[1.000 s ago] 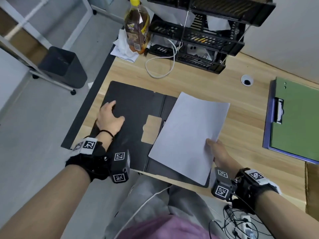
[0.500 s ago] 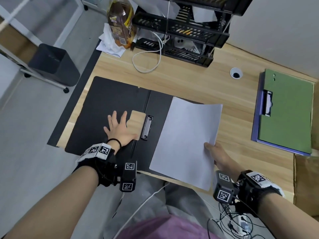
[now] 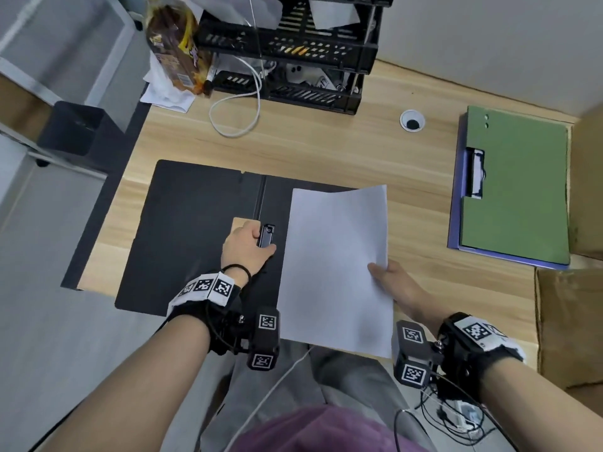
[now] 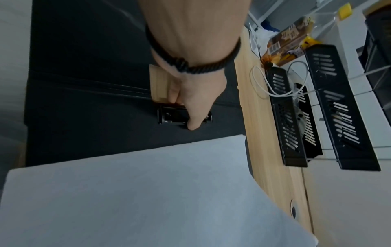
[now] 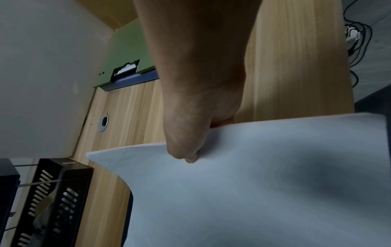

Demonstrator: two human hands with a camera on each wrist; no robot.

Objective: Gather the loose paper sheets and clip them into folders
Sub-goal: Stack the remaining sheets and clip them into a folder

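Head view: left hand [image 3: 246,247] grips black folder's [image 3: 195,230] clip [image 3: 266,235]; right hand [image 3: 391,282] pinches paper [image 3: 336,265].

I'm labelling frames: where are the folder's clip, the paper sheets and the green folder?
clip [image 3: 267,235]: head view, on its black lever.
paper sheets [image 3: 336,265]: head view, middle of the top sheet.
green folder [image 3: 518,187]: head view, middle of its cover.

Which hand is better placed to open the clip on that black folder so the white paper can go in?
The left hand. It already grips the black metal clip at the spine of the open black folder, while the right hand is busy pinching the white paper sheets beside it.
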